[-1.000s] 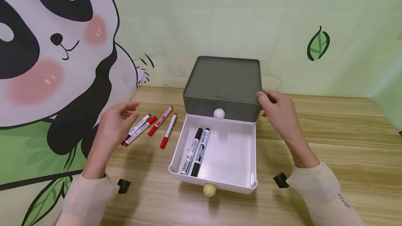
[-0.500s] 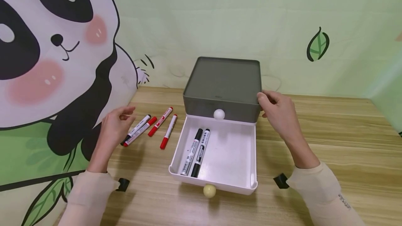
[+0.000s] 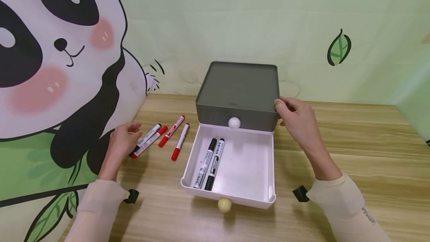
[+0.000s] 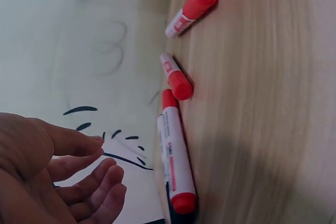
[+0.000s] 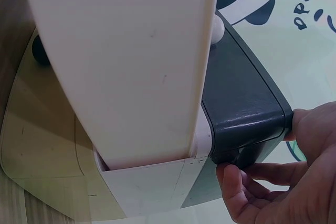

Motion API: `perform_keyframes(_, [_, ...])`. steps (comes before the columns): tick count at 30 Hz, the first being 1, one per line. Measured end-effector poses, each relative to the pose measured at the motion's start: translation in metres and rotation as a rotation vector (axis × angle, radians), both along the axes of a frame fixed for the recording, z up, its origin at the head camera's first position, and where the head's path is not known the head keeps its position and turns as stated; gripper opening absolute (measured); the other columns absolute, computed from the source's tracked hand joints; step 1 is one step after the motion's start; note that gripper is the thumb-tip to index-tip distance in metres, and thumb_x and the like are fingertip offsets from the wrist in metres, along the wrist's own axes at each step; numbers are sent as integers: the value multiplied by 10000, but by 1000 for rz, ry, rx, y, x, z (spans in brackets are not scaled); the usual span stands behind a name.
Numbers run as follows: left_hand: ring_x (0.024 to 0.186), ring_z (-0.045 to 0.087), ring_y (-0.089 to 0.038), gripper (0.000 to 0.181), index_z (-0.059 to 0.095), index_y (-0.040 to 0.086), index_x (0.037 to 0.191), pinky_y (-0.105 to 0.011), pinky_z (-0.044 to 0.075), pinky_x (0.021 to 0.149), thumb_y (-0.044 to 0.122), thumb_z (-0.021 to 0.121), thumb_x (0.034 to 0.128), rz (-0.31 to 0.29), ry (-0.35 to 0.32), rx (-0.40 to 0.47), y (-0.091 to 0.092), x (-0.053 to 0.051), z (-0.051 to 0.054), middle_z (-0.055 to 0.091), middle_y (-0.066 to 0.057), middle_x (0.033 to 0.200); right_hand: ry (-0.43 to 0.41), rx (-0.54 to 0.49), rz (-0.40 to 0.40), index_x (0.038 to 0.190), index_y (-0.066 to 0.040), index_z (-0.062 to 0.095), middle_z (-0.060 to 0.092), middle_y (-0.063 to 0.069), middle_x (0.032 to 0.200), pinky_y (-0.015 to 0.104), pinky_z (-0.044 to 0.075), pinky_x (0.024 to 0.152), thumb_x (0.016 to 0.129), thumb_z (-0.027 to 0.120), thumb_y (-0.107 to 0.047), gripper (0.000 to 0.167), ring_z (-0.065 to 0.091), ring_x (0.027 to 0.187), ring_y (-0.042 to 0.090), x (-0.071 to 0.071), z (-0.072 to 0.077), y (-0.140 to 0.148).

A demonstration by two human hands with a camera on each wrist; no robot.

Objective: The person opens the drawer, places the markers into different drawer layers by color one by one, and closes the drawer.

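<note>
My right hand point(image 3: 299, 120) grips the near right corner of a stacked drawer box point(image 3: 238, 85), thumb at its dark grey top edge and fingers curled against the side. Below the grey tier, a white drawer point(image 3: 246, 165) is pulled out, with a yellow knob point(image 3: 224, 205). Two black-and-white whiteboard markers point(image 3: 203, 165) lie side by side in its left part. My left hand point(image 3: 123, 140) hovers with loosely bent fingers, holding nothing, beside a red-capped marker point(image 3: 150, 142) and a black-capped one point(image 3: 146, 137). Two more red markers point(image 3: 172, 131) lie between them and the drawer.
The right wrist view shows a tan bottom tier point(image 5: 42, 129) with a dark knob point(image 5: 40, 51). A white knob point(image 3: 234, 123) is on the grey tier. Behind the wooden table point(image 3: 352, 152) hangs a green panda-print cloth point(image 3: 302, 40).
My left hand has drawn slightly back toward me and to the left, beside the markers. The right hand keeps its grip on the drawer box; the drawer and markers stay put.
</note>
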State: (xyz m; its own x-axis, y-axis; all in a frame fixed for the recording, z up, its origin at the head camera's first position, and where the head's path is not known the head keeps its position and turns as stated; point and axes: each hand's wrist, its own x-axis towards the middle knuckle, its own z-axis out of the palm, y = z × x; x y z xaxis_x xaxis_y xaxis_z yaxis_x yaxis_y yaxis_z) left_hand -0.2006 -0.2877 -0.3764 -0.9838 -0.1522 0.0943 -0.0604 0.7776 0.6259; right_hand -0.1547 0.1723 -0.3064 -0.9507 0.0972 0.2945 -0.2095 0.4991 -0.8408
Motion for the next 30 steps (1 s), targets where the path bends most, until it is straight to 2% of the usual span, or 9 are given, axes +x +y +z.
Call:
perform_keyframes(6, [1158,583,-418,390,641,-42,1331,-537,419,959,138,582,991,12,-83,-37,-8,-8,-11,669,-246,1249,-3,-2,0,1264,-8,710,693,190,1003,216,546,640,1050,518,-389,477,613,839,241,-1,-1,0])
perform_keyframes(14, [1195,555,-465,384,652,-44,1303,-558,419,949,174,614,989,-7,-192,-84,-12,-14,-19,659,-265,1277,-5,-2,-4,1257,-11,713,682,184,971,221,546,638,1049,520,-385,469,610,824,232,-1,-2,1])
perform_keyframes(18, [1189,560,-464,382,654,-52,1293,-564,423,952,176,643,986,-17,-207,-106,-12,-16,-22,659,-263,1279,-5,0,-8,1254,-13,715,679,182,962,222,544,637,1048,518,-384,468,608,819,227,0,-2,1])
perform_keyframes(24, [1109,585,-414,388,651,-43,1302,-527,439,893,173,653,980,3,-266,-111,-13,-18,-24,656,-262,1284,1,-1,-5,1247,-15,719,673,175,950,223,545,639,1048,523,-384,463,610,811,233,0,-1,1])
perform_keyframes(30, [1107,593,-426,364,662,-41,1276,-520,446,865,158,650,971,-6,-264,-132,-13,-18,-24,677,-241,1259,10,-3,-4,1235,-16,725,675,173,943,224,546,637,1047,526,-375,451,619,821,265,-1,-1,1])
